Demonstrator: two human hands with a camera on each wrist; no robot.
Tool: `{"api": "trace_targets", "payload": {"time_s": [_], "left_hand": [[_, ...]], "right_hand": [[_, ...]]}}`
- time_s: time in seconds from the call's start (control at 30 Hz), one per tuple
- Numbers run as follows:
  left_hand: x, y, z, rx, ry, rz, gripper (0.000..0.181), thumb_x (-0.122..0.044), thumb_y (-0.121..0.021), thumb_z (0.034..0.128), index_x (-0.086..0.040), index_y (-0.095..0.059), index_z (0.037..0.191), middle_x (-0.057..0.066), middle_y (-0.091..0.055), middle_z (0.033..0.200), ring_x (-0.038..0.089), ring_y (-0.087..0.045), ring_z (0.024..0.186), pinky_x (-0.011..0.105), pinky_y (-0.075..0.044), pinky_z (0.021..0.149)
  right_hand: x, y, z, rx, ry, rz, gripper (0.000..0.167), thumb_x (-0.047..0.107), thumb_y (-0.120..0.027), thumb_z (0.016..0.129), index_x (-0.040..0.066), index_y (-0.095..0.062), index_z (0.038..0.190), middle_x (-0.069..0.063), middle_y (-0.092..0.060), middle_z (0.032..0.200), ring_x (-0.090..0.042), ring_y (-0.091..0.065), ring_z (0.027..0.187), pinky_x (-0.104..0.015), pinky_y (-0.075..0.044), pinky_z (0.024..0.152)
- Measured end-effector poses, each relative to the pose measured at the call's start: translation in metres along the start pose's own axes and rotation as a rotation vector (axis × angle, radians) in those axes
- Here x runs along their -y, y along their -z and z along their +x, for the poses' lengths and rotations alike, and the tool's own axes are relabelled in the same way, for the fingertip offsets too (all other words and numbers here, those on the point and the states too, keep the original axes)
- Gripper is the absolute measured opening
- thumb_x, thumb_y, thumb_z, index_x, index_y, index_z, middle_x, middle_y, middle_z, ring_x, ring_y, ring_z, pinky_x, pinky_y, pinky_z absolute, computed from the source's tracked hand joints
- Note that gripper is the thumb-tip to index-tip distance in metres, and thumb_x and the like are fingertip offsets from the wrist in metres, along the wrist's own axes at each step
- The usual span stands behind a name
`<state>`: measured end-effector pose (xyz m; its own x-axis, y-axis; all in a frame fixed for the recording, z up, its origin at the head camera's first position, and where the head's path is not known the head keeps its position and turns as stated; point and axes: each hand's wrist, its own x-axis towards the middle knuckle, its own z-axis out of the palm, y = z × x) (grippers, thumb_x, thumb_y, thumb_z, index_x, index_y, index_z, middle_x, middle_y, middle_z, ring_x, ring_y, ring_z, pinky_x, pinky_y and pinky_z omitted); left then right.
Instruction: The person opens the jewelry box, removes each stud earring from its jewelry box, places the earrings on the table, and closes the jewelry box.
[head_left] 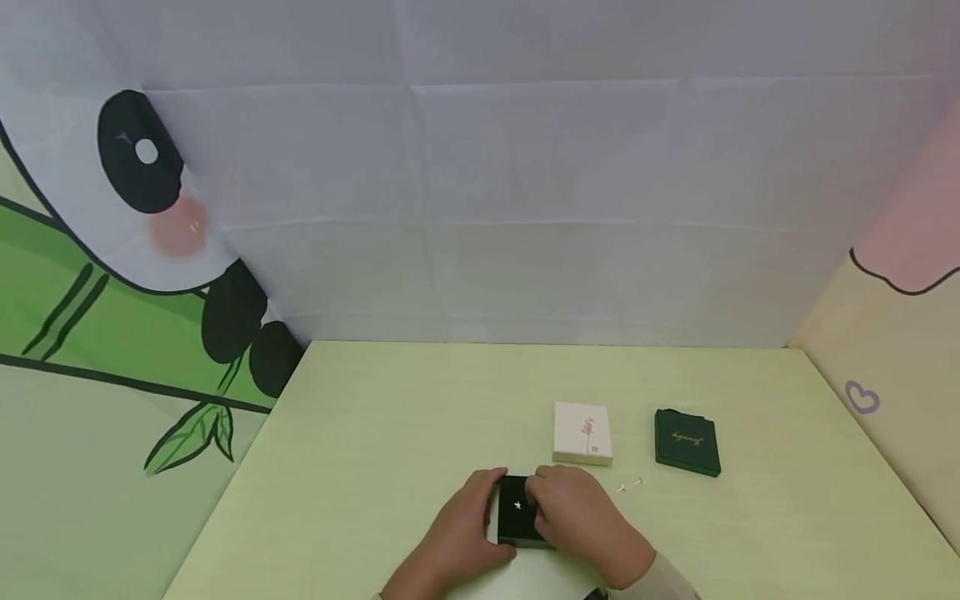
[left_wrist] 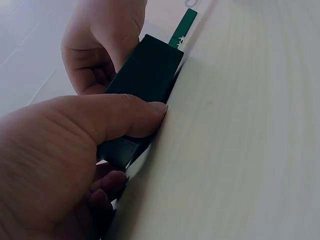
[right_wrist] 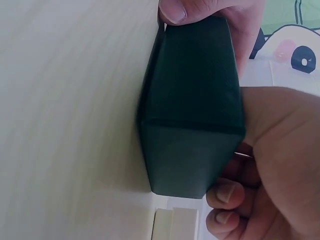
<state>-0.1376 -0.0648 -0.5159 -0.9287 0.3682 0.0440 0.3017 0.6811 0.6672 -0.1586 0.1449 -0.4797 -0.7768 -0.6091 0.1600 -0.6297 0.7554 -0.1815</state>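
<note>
My left hand (head_left: 468,529) grips a small dark green box (head_left: 525,543), thumb on its near side and fingers around its far left corner. The box rests on the table; a small white star-shaped piece (head_left: 517,505) sits on its black top. Over the right part of that top, my right hand (head_left: 581,517) has its fingers curled against the surface; whether they pinch anything is hidden. In the left wrist view, my left thumb presses the green side wall (left_wrist: 145,70). The right wrist view shows the box's side (right_wrist: 195,80) beside my right hand (right_wrist: 280,145).
A white box with a pink flower (head_left: 582,433) lies behind my hands. A dark green lid with gold lettering (head_left: 686,443) lies farther right. Two tiny light pieces, one (head_left: 621,488) beside the other (head_left: 639,481), lie right of my right hand. Printed cloth surrounds the table (head_left: 420,400).
</note>
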Motion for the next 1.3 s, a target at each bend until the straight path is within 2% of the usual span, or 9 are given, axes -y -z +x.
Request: {"api": "trace_targets", "payload": {"time_s": [0.4,0.73,1.3], "left_hand": [[0.0028,-0.0022,0.0015,0.001,-0.012,0.000,0.095,-0.020,-0.089,0.0655,-0.013,-0.045,0.150,-0.004,-0.054,0.139,0.013,-0.056,0.117,0.038,-0.049,0.100],[0.0009,-0.0008,0.0017,0.011,0.007,-0.007,0.095,-0.020,-0.089,0.0664,-0.014,-0.045,0.150,-0.005,-0.053,0.140,0.013,-0.055,0.119,0.039,-0.048,0.101],[0.0012,-0.0023,0.0020,0.005,0.002,-0.001,0.095,-0.020,-0.089,0.0662,-0.014,-0.044,0.150,-0.005,-0.053,0.141,0.014,-0.055,0.118,0.040,-0.048,0.101]], "right_hand": [[-0.0006,0.0022,-0.0007,0.003,-0.010,0.016,0.021,0.008,-0.078,0.073,0.017,-0.059,0.076,0.009,-0.051,0.074,-0.009,-0.045,0.065,-0.032,-0.045,0.062],[-0.0031,0.0013,-0.0007,0.047,-0.026,0.017,0.020,0.012,-0.079,0.076,0.018,-0.060,0.077,0.010,-0.049,0.075,-0.009,-0.044,0.066,-0.032,-0.047,0.065],[-0.0056,-0.0021,-0.0019,0.004,0.000,0.030,0.020,0.011,-0.074,0.074,0.021,-0.057,0.075,0.011,-0.046,0.075,-0.008,-0.041,0.063,-0.031,-0.042,0.060]]}}
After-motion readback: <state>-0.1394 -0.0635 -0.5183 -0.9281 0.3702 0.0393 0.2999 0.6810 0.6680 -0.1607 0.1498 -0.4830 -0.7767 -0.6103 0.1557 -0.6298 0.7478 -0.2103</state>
